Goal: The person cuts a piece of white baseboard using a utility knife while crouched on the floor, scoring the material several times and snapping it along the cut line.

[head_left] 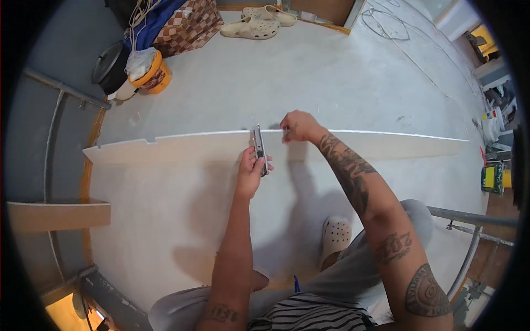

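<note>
A long white board strip (pixel 375 146) stands on its long edge across the middle of the head view, with notches cut in its upper edge near the left end. My left hand (pixel 251 170) is closed around a metal utility knife (pixel 259 144), held upright with its tip just above the strip's upper edge. Right of the knife, my right hand (pixel 301 126) pinches that same edge, fingers curled over it. The fingertips are partly hidden, so anything small between them cannot be made out.
I crouch on a pale platform (pixel 265 204) with metal rails (pixel 475 218) at both sides. A beige clog (pixel 337 234) is on my foot. Farther off are another pair of clogs (pixel 251 27), an orange bucket (pixel 154 74), a checkered bag (pixel 190 27) and a loose cable (pixel 425 71).
</note>
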Action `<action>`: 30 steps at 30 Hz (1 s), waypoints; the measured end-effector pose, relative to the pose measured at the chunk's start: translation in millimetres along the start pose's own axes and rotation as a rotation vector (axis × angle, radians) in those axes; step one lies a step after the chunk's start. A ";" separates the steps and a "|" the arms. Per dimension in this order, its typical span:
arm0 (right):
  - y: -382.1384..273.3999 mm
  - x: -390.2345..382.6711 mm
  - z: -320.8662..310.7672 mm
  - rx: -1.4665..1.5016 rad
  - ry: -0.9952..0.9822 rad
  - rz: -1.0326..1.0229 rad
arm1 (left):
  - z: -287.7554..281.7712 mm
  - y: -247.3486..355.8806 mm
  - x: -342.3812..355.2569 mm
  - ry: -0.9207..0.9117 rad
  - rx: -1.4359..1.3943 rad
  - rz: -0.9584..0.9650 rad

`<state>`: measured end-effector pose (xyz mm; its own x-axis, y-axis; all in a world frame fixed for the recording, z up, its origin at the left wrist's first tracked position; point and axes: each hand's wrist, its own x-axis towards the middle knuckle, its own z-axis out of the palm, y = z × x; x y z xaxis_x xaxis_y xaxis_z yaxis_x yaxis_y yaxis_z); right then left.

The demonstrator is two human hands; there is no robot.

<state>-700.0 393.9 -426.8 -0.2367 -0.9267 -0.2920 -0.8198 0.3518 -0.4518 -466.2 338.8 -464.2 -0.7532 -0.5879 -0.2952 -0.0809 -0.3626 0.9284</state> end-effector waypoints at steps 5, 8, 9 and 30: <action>-5.5 5.4 -13.3 -0.089 0.062 0.050 | -6.4 -12.2 -9.3 0.101 -0.001 0.046; -0.1 4.3 -9.5 -0.076 0.071 0.053 | -4.4 -14.9 -16.0 0.134 0.018 0.007; 1.6 4.1 -7.6 -0.069 0.063 0.049 | -3.8 -14.8 -17.6 0.144 0.048 -0.023; 13.7 5.1 16.1 -0.119 0.125 -0.006 | 38.7 19.6 -10.3 0.382 0.811 0.117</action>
<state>-704.0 396.2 -448.1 -0.2883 -0.9407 -0.1788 -0.8756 0.3346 -0.3484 -485.4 365.7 -434.2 -0.5296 -0.8412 -0.1093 -0.5616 0.2511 0.7884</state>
